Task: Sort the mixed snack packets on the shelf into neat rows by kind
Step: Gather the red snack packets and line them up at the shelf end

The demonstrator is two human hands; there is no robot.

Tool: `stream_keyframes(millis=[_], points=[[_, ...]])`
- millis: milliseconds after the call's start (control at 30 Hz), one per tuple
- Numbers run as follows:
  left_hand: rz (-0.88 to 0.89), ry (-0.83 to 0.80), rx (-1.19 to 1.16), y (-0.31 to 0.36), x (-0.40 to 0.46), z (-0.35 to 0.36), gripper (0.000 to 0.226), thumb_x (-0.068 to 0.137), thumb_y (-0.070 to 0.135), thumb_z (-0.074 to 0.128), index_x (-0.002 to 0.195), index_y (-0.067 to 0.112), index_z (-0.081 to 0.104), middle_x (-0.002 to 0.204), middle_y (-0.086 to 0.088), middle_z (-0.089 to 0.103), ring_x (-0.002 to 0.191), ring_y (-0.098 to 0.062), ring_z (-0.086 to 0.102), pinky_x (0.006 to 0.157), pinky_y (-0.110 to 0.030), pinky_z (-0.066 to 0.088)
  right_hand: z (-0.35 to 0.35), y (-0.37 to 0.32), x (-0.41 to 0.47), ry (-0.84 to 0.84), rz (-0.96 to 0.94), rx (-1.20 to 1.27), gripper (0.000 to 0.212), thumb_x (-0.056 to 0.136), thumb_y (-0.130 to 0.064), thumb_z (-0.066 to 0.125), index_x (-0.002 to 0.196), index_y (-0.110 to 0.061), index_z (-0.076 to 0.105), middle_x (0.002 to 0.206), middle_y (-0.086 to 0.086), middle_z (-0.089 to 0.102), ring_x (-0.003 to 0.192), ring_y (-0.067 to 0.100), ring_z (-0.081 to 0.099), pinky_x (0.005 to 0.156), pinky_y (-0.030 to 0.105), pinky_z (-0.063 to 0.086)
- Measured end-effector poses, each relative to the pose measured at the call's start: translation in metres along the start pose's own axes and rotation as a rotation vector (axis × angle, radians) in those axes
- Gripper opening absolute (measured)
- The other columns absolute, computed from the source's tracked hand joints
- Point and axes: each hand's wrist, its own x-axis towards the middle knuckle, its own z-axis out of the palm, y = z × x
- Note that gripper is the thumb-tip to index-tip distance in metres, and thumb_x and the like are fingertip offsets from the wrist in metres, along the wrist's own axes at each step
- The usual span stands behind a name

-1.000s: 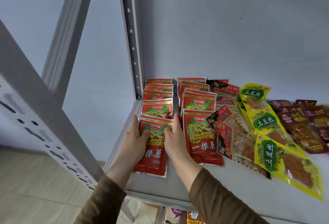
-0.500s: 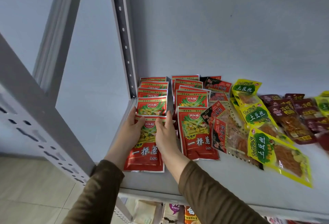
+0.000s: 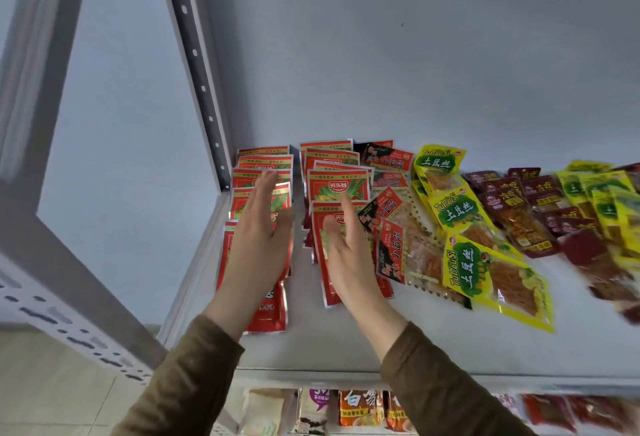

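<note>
Head view: both hands have let go of the front red packet and lifted off it. The left hand and right hand hover with fingers straight, each grip wide and holding nothing. Glossy, flat foil red packets lie in two overlapping rows on the smooth grey shelf, at its left end.
</note>
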Motion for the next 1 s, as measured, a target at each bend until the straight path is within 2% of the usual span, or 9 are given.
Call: stream_keyframes(millis=[100, 200, 267, 400, 567, 700, 800, 900, 1000], points=[[0.139, -0.183, 0.173, 0.017, 0.003, 0.028, 0.059, 0.109, 0.022, 0.046, 0.162, 0.033, 0.021, 0.170, 0.008, 0.025, 0.155, -0.018, 0.028, 0.123, -0.038, 0.028, -0.009, 0.012, 0.002, -0.034, 0.033, -0.123, 0.060, 0.110, -0.032, 0.040, 0.163, -0.033, 0.012, 0.169, -0.013, 0.020, 0.153, 0.006, 0.023, 0.103, 0.002, 0.020], [0.291, -0.331, 0.551, 0.015, 0.006, 0.051, 0.067, 0.110, 0.021, 0.042, 0.165, 0.025, 0.005, 0.173, 0.005, 0.010, 0.159, -0.015, 0.004, 0.126, -0.035, -0.006, -0.015, 0.019, 0.002, -0.046, 0.049, -0.212, 0.061, 0.110, -0.027, 0.041, 0.163, -0.029, 0.012, 0.166, -0.007, 0.028, 0.149, 0.010, 0.034, 0.105, 0.008, 0.029], [0.335, -0.366, 0.703, 0.013, 0.007, 0.058, 0.069, 0.110, 0.027, 0.042, 0.165, 0.024, 0.001, 0.174, 0.003, 0.007, 0.160, -0.016, 0.000, 0.122, -0.037, -0.016, -0.022, 0.021, 0.004, -0.048, 0.045, -0.264, 0.060, 0.110, -0.023, 0.040, 0.163, -0.028, 0.013, 0.168, -0.006, 0.025, 0.152, 0.012, 0.028, 0.112, 0.017, 0.026], [0.310, -0.403, 0.793, 0.011, 0.010, 0.064, 0.070, 0.109, 0.028, 0.047, 0.165, 0.026, 0.006, 0.174, 0.002, 0.006, 0.160, -0.018, -0.001, 0.118, -0.040, -0.020, -0.039, 0.032, 0.022, -0.048, 0.045, -0.329, 0.057, 0.110, -0.017, 0.037, 0.163, -0.028, 0.018, 0.171, -0.006, 0.016, 0.157, 0.015, 0.014, 0.127, 0.041, 0.022], [0.281, -0.435, 0.773, 0.009, 0.012, 0.065, 0.065, 0.109, 0.028, 0.044, 0.165, 0.029, 0.009, 0.173, 0.002, 0.008, 0.160, -0.017, -0.001, 0.119, -0.041, -0.020, -0.055, 0.049, 0.053, -0.063, 0.046, -0.408, 0.051, 0.112, -0.019, 0.033, 0.162, -0.024, 0.026, 0.172, -0.001, 0.014, 0.159, 0.026, 0.001, 0.129, 0.048, 0.010], [0.246, -0.477, 0.730, 0.005, 0.016, 0.063, 0.062, 0.110, 0.033, 0.040, 0.165, 0.031, 0.011, 0.173, 0.004, 0.008, 0.160, -0.015, -0.001, 0.126, -0.044, -0.014, -0.073, 0.061, 0.073, -0.085, 0.085, -0.578, 0.048, 0.112, -0.025, 0.029, 0.160, -0.015, 0.031, 0.171, 0.008, 0.014, 0.158, 0.034, -0.002, 0.129, 0.050, 0.006], [0.232, -0.491, 0.670, 0.007, 0.018, 0.061, 0.059, 0.111, 0.031, 0.040, 0.164, 0.032, 0.015, 0.173, 0.005, 0.007, 0.159, -0.014, -0.003, 0.128, -0.043, -0.011, -0.085, 0.054, 0.077, 0.024, 0.068, -0.462, 0.047, 0.112, -0.026, 0.032, 0.156, -0.011, 0.037, 0.166, 0.006, 0.029, 0.157, 0.029, 0.016, 0.129, 0.047, 0.014], [0.118, -0.363, 0.238, 0.008, 0.021, 0.063, 0.055, 0.110, 0.021, 0.044, 0.161, 0.034, 0.029, 0.173, 0.009, 0.010, 0.160, -0.016, 0.003, 0.128, -0.049, 0.016, -0.085, 0.034, 0.072, 0.121, 0.041, -0.053, 0.050, 0.111, -0.037, 0.039, 0.159, -0.025, 0.034, 0.162, -0.011, 0.034, 0.147, 0.007, 0.031, 0.118, 0.033, 0.032], [-0.139, -0.213, -0.306, 0.021, 0.031, 0.065, 0.053, 0.109, 0.019, 0.048, 0.156, 0.039, 0.035, 0.166, 0.010, 0.029, 0.152, -0.022, 0.035, 0.108, -0.046, 0.053, -0.074, 0.019, 0.078, 0.033, 0.178, 0.312, 0.054, 0.109, -0.046, 0.042, 0.160, -0.033, 0.030, 0.145, -0.019, 0.042, 0.127, 0.002, 0.047, 0.089, 0.023, 0.047]])
